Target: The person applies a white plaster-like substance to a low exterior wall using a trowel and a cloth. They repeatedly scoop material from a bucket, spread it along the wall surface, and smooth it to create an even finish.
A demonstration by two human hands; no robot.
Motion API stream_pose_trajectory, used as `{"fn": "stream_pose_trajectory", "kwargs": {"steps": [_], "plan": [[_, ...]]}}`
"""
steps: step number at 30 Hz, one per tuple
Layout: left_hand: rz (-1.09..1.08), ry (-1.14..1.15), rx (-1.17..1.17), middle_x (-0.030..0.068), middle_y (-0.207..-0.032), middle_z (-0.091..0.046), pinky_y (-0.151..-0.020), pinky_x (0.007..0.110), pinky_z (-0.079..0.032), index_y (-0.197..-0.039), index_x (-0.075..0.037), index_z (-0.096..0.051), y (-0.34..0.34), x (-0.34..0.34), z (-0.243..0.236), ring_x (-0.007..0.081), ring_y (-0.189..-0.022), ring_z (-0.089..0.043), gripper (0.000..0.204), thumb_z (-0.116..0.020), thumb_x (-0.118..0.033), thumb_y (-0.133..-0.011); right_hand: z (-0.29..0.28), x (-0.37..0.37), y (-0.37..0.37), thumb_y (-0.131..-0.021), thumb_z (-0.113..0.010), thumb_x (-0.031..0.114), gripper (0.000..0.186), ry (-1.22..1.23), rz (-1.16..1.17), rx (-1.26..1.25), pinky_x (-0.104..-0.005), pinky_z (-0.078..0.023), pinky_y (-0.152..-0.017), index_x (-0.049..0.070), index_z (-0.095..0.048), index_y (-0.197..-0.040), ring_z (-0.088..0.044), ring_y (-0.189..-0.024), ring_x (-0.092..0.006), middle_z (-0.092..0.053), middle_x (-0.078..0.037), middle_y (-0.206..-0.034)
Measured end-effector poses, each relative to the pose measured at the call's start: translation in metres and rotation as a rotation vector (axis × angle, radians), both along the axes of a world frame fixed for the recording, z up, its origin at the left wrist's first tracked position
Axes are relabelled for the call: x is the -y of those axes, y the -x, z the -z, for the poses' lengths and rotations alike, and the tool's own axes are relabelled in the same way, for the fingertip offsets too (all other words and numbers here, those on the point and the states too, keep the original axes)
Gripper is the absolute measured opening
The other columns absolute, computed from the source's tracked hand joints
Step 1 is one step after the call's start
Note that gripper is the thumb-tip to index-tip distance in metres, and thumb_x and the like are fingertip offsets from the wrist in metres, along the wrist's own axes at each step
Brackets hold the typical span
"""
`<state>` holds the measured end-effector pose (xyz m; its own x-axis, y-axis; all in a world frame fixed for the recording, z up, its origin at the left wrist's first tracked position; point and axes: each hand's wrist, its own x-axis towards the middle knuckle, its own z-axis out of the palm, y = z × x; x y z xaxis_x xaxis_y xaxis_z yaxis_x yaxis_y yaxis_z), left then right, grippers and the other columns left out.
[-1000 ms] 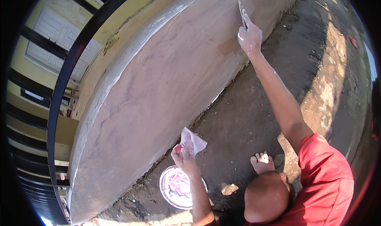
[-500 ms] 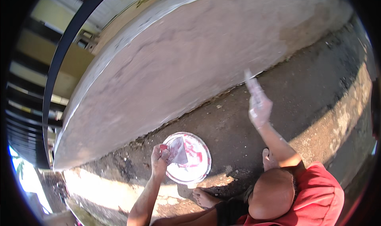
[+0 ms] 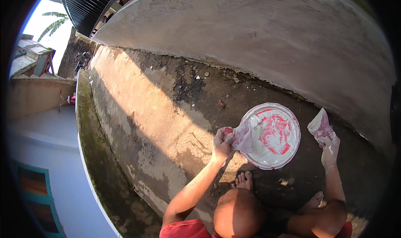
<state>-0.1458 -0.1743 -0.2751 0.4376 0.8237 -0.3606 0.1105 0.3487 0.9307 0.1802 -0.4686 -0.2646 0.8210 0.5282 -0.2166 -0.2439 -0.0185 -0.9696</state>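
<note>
My left hand point(image 3: 221, 145) is closed on the red handle of a putty knife point(image 3: 243, 137), whose smeared blade reaches over the left rim of a round white tub point(image 3: 297, 148). White paste point(image 3: 267, 152) with red streaks covers the inside of the tub. On the tub's other side, my right hand point(image 3: 330, 150) grips a second putty knife point(image 3: 319, 127). That blade points up toward the wall and carries white paste near its tip. Paste also whitens the fingers of my right hand. Its handle is mostly hidden by them.
A grey plastered wall point(image 3: 250, 33) runs along the far side, meeting the dirt-strewn ground point(image 3: 167, 125). Small stones and dark debris point(image 3: 188, 85) lie near its foot. My bare foot point(image 3: 243, 180) is just below the tub. A low mossy kerb point(image 3: 100, 154) curves along the left.
My view has swung, showing more ground and a building at left. My right hand has come back from the foot of the wall to beside the tub. Both hands keep their putty knives.
</note>
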Motion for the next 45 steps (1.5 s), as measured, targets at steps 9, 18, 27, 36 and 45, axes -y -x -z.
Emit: {"fn": "stream_pose_trajectory", "kwargs": {"steps": [9, 18, 27, 36, 45], "plan": [[-0.023, -0.004, 0.132, 0.0054, -0.105, -0.064, -0.085, 0.028, -0.051, -0.121, -0.001, -0.056, -0.008, -0.009, 0.036, 0.0115, -0.093, -0.060, 0.018, -0.057, -0.002, -0.104, -0.117, -0.053, -0.013, -0.094, -0.073, 0.011, 0.036, 0.385, -0.423, -0.229, -0.0325, -0.064, -0.073, -0.001, -0.058, -0.124, -0.068, -0.089, -0.0130, -0.067, -0.007, -0.107], [0.050, -0.241, -0.124, 0.0113, -0.114, -0.063, -0.094, 0.032, -0.049, -0.130, 0.003, -0.053, -0.022, -0.006, 0.032, 0.0187, -0.103, -0.061, 0.027, -0.055, -0.005, -0.105, -0.022, -0.068, 0.025, -0.089, -0.070, 0.013, 0.022, 0.830, -0.595, -0.089, -0.0350, -0.060, -0.071, 0.002, -0.074, -0.108, -0.071, -0.085, -0.0171, -0.074, -0.010, -0.095], [-0.018, -0.209, -0.245, 0.0091, -0.105, -0.064, -0.087, 0.031, -0.049, -0.124, 0.001, -0.056, -0.013, -0.012, 0.031, 0.0155, -0.093, -0.060, 0.022, -0.056, -0.006, -0.103, 0.010, -0.178, 0.070, -0.090, -0.065, 0.023, 0.035, 0.574, -1.214, 1.690, -0.0469, -0.046, -0.111, 0.022, -0.073, -0.124, -0.052, -0.137, -0.0239, -0.065, -0.001, -0.137], [-0.154, -0.013, -0.140, 0.0090, -0.109, -0.063, -0.087, 0.030, -0.048, -0.128, 0.001, -0.054, 0.012, 0.014, 0.030, 0.0149, -0.095, -0.058, 0.024, -0.057, -0.007, -0.105, -0.012, -0.190, 0.059, -0.094, -0.059, 0.024, 0.030, 0.786, -1.408, 1.452, -0.0507, -0.044, -0.112, 0.013, -0.071, -0.119, -0.054, -0.136, -0.0282, -0.066, -0.004, -0.138], [-0.079, -0.034, -0.132, 0.0103, -0.113, -0.063, -0.090, 0.030, -0.050, -0.130, 0.002, -0.053, 0.001, 0.003, 0.021, 0.0162, -0.100, -0.060, 0.026, -0.055, -0.005, -0.105, 0.007, -0.151, 0.067, -0.087, -0.068, 0.023, 0.033, 1.036, -1.632, 1.332, -0.0456, -0.052, -0.099, 0.008, -0.075, -0.116, -0.063, -0.122, -0.0300, -0.071, -0.009, -0.124]]}}
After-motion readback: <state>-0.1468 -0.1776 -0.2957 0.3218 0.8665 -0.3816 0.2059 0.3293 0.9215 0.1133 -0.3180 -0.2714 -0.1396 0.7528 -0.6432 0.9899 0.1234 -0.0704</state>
